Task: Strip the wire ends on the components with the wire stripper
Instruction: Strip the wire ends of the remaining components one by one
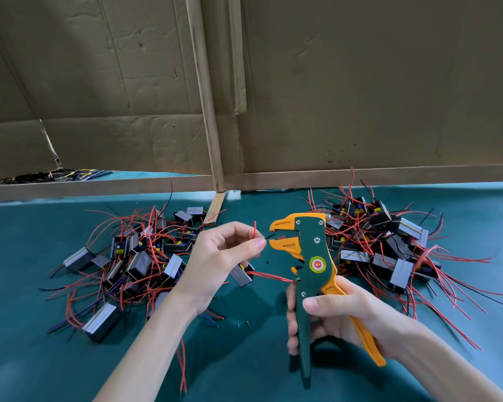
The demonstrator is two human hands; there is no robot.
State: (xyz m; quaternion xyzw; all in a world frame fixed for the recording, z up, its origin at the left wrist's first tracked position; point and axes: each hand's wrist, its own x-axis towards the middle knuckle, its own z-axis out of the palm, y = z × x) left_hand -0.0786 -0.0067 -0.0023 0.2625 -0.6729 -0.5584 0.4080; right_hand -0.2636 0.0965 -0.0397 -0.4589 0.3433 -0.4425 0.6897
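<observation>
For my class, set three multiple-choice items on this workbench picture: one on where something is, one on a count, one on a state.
1. Where is the wire stripper?
A. in the right hand
B. hung on a hook
C. in a drawer

2. How many heaps of components lie on the mat?
A. one
B. two
C. four

3. How do the stripper's jaws stand?
A. open
B. shut on a red wire
C. hidden

Answers:
1 A: that hand grips its handles.
2 B: one heap lies left of the hands, another right.
3 A: a gap shows, with the tip of the black wire, pinched by the left hand, at it.
</observation>
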